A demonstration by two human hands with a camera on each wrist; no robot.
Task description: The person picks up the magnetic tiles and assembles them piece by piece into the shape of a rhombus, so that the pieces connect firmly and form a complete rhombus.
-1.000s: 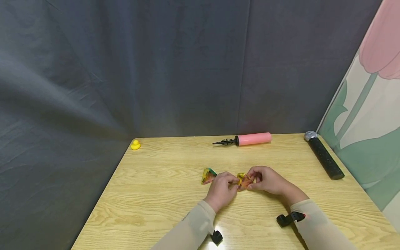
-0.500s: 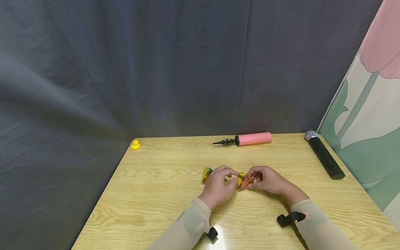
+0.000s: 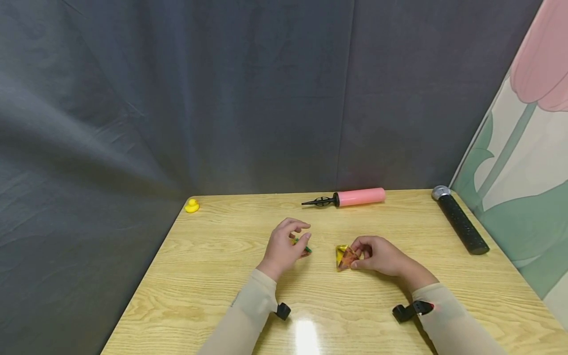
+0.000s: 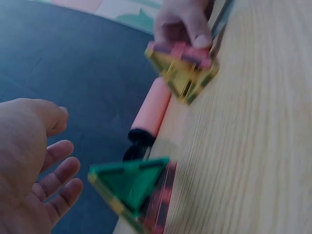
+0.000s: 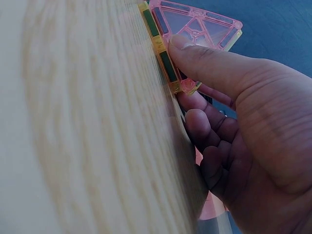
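Observation:
My right hand (image 3: 377, 255) pinches a translucent pink triangular magnetic tile (image 5: 214, 24) between thumb and fingers. A yellow tile (image 4: 178, 78) is joined to it, and the pair stands on the table. To the left, another group of triangular magnetic tiles, with a green tile (image 4: 129, 183), a yellow edge and a red tile (image 4: 158, 204), stands on the wood. My left hand (image 3: 281, 249) is beside that group, thumb and fingers apart and holding nothing. In the head view it hides most of these tiles.
A pink hand pump (image 3: 360, 197) with a black nozzle lies at the table's back edge. A yellow rubber duck (image 3: 192, 206) sits at the back left corner. On the right lies a black microphone-like cylinder (image 3: 461, 222) with a silver head. A dark curtain (image 3: 266, 98) hangs behind.
My left hand has let go of the pink and yellow tiles and moved left to the green tile group. My right hand keeps its pinch in the same spot.

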